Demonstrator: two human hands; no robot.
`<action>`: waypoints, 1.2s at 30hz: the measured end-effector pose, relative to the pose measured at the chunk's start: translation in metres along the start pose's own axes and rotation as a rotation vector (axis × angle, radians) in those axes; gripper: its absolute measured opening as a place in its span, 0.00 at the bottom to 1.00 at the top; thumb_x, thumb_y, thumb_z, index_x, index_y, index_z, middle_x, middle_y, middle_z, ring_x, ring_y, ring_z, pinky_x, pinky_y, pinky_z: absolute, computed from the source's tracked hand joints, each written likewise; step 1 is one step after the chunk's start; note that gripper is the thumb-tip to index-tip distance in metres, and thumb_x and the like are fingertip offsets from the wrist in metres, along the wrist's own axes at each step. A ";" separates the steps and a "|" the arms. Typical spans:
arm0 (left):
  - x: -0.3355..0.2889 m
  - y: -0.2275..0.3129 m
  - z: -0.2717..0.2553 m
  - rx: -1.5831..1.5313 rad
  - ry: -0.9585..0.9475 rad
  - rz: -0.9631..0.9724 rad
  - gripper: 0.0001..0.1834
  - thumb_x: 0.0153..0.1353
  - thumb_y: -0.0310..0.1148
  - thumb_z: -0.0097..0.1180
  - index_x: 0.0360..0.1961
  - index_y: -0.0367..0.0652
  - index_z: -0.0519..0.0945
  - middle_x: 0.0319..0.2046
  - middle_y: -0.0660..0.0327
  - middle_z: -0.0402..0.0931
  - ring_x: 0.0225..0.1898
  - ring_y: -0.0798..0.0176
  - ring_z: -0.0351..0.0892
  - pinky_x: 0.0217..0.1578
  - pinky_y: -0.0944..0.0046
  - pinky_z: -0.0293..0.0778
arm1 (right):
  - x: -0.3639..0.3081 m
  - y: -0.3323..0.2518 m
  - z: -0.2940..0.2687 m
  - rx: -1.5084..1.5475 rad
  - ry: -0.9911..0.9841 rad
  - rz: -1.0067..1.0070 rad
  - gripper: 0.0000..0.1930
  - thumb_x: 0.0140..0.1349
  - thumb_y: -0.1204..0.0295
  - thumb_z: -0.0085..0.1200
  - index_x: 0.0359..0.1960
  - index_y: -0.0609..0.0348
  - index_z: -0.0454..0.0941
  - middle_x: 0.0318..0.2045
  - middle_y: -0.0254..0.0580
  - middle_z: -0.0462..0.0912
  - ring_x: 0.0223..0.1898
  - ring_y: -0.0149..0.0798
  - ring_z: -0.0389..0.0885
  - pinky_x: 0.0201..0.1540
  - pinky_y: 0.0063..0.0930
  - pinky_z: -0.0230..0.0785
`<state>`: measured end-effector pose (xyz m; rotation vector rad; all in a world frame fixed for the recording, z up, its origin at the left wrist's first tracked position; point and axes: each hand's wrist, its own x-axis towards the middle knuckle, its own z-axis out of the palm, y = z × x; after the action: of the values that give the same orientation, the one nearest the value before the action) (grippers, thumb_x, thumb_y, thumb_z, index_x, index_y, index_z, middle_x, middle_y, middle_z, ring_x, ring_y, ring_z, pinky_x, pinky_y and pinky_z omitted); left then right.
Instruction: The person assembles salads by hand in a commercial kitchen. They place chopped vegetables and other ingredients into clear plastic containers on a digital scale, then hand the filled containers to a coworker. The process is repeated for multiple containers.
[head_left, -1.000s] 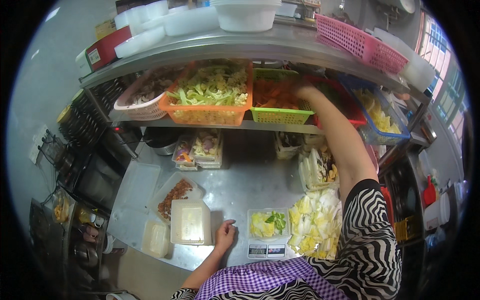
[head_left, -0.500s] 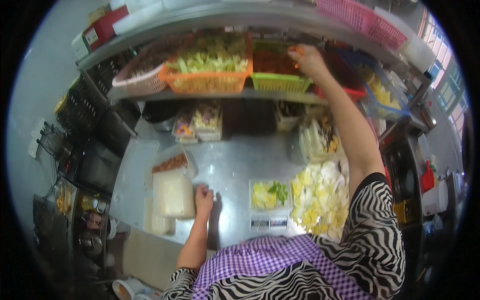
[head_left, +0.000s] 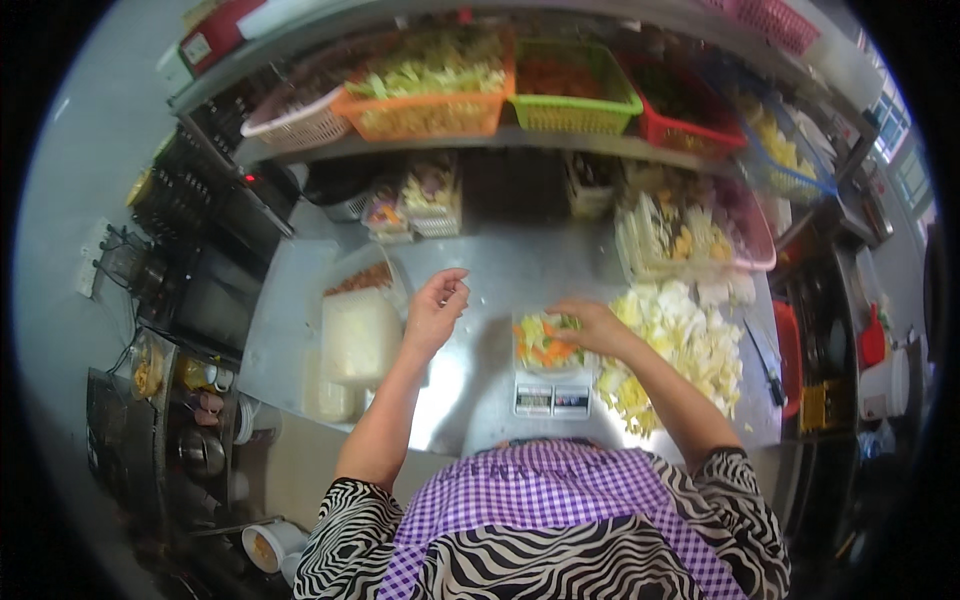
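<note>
Clear tub (head_left: 517, 350) of orange and green veg (head_left: 551, 353) is sitting on the scale (head_left: 552, 401). The right grip (head_left: 588, 328) is over it, can't tell if it's pinching anything. The left grip (head_left: 437, 305) is up left of the scale, loose and empty. Chopped cabbage (head_left: 682, 350) is heaped right of the scale.

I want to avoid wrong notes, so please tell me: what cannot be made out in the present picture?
All in the head view:
Right hand: its own back and blur leave the grip unclear.
Vegetable container: right part covered by that hand.
Scale: readout too small and blurred.
Upper pink basket: cut off by the top edge.
Red basket: contents dark and blurred.
</note>
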<state>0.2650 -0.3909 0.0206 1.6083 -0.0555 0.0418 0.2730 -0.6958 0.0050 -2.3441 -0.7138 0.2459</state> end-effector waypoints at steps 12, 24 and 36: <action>0.206 0.255 -0.048 1.293 0.198 0.518 0.32 0.49 0.39 0.64 0.57 0.44 0.72 0.49 0.49 0.76 0.49 0.50 0.76 0.50 0.54 0.72 | -0.091 0.028 -0.008 0.468 0.137 0.348 0.16 0.62 0.66 0.57 0.50 0.58 0.80 0.36 0.44 0.84 0.37 0.34 0.81 0.39 0.27 0.74; 0.257 0.248 -0.047 0.822 0.141 0.366 0.18 0.51 0.32 0.64 0.46 0.47 0.84 0.34 0.55 0.84 0.36 0.59 0.82 0.42 0.61 0.75 | -0.103 0.049 0.000 0.777 0.194 0.464 0.15 0.65 0.71 0.54 0.51 0.63 0.77 0.43 0.40 0.83 0.41 0.31 0.81 0.39 0.24 0.77; 0.237 0.230 -0.066 0.027 0.161 0.449 0.12 0.57 0.31 0.62 0.40 0.35 0.82 0.31 0.62 0.80 0.33 0.69 0.76 0.34 0.67 0.74 | -0.060 0.014 -0.028 0.787 0.219 0.292 0.14 0.65 0.70 0.55 0.50 0.60 0.79 0.38 0.34 0.83 0.37 0.27 0.79 0.39 0.22 0.75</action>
<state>0.4877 -0.3356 0.2674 1.5867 -0.2915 0.5205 0.2395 -0.7532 0.0163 -1.6652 -0.1130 0.3205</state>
